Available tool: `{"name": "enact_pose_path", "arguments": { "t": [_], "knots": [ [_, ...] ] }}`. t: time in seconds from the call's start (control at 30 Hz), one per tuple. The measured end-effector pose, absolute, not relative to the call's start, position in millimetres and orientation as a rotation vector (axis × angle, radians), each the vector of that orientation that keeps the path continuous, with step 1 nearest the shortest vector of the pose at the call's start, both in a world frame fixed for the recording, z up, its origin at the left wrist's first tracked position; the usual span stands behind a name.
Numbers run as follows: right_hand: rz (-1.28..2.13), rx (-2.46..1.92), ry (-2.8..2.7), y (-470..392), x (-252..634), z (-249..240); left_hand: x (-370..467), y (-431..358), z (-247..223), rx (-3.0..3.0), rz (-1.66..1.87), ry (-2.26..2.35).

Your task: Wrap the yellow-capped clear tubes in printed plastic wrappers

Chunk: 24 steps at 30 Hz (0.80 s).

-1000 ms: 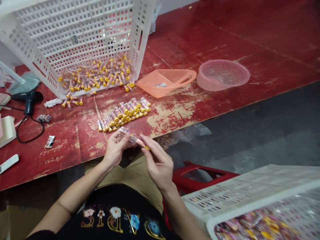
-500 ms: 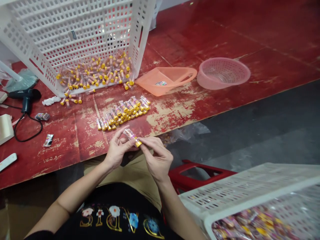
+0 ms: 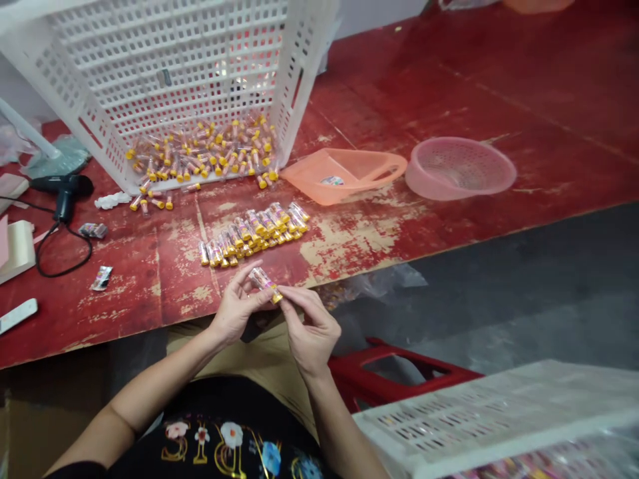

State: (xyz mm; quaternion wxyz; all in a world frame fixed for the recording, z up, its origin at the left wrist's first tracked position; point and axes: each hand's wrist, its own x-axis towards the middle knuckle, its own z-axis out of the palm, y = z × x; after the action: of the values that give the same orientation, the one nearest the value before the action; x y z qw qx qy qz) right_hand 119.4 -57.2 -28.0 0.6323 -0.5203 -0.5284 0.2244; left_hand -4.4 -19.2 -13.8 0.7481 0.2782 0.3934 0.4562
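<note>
Landmark: the tube stack (image 3: 252, 231), yellow ends toward the person, on the worn red surface (image 3: 349, 246).

Item: wrapped tube (image 3: 263, 279), one, just on the near side of the stack, tilted. Its clear end lies in the left hand (image 3: 232, 316), closed round it with thumb and fingers; the right hand (image 3: 312, 336) pinches narrowly at the yellow end. The two-ended grip probably steadies the film while leaving the cap end reachable. The stack's shared direction likely makes pieces easy to line up and count.

Beyond the stack: white crate (image 3: 299, 113), tipped on its side, mouth toward the person, presumably for easy reach; loose capped tubes (image 3: 214, 159) heaped inside, a few spilled out in front. The stack lies between hands and crate, so a straight low reach could knock it.

Right of the stack, farther back: orange scoop (image 3: 344, 193); past it, pink basket (image 3: 439, 189).

Left of the stack: black blower (image 3: 64, 193) with looped cord (image 3: 42, 266), two small packets (image 3: 102, 278), crumpled tissue (image 3: 113, 200), white handheld device (image 3: 18, 315).

Below and right of the stack: red stool (image 3: 399, 386), second crate (image 3: 434, 419), crowding the right elbow.
</note>
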Motion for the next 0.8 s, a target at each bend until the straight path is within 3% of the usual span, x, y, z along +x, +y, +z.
{"name": "enact_pose_path", "arguments": {
  "t": [0.27,0.47,0.8],
  "knots": [
    [0.685,-1.289,-1.205,-51.9,109.8,-45.3,-91.1,39.2,-33.3,0.962,1.163,1.315],
    [0.741,-1.385,-1.237,-55.0,124.1,-73.7,-139.7,100.1,-55.7,1.47,0.864,1.688],
    [0.832,-1.509,-1.154,-62.5,139.1,-107.5,-183.2,52.5,-75.5,1.584,0.924,1.787]
  ]
}}
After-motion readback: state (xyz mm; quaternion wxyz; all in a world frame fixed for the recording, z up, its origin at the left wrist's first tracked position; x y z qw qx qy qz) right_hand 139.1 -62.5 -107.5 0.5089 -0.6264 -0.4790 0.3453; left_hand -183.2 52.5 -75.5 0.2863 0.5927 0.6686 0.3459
